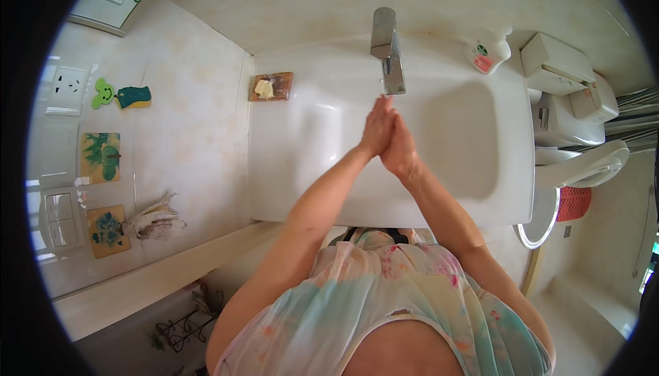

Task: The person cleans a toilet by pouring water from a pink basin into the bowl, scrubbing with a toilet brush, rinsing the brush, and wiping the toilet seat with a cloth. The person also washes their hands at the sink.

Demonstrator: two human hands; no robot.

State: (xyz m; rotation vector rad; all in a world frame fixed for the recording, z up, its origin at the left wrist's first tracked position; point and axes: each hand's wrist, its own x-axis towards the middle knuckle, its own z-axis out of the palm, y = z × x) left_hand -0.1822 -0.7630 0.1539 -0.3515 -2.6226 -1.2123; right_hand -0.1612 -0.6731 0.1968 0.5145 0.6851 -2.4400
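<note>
Beneath the spout end of the chrome faucet (395, 75), my left hand (378, 129) and my right hand (402, 147) are pressed together palm to palm. Their fingers lie straight and close together, tips pointing at the faucet. Both palms are hidden, so I cannot see whether anything is between them. I can make out no clear stream of water. Around and below the hands is the white washbasin (458, 170). A pale bar of soap (264, 89) rests on a brown soap dish (282, 85) at the basin's back left corner.
A white bottle with a label (488, 56) stands at the basin's back right. Along the left wall hang a sponge (134, 97) on a green hook (103, 93) and a mesh pouf (157, 221). To the right are a white toilet (571, 121) with its lid raised and a red mat (574, 203).
</note>
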